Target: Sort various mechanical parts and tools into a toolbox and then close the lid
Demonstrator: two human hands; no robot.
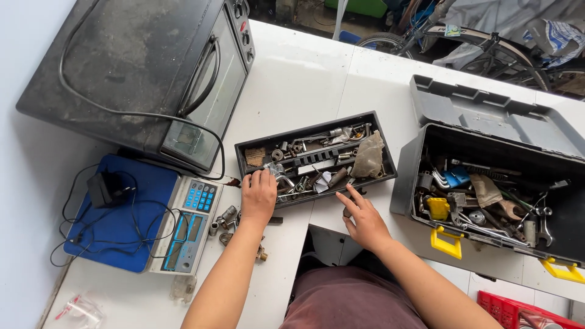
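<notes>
Reaching into the black parts tray point(317, 157) on the white bench point(304, 79), the left hand point(258, 196) pinches a small metal piece point(275, 171) at its near edge, while the right hand point(364, 218) rests open, fingers spread, just beside the tray's front rim.

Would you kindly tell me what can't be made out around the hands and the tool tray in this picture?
- Left hand: head view; its fingertips curl into the tool tray, so a grip can't be confirmed.
- Small parts in the tray: too small and jumbled to identify.
- Right hand: its palm covers the table beneath.
- Toolbox: right side cut off by the frame edge.
</notes>
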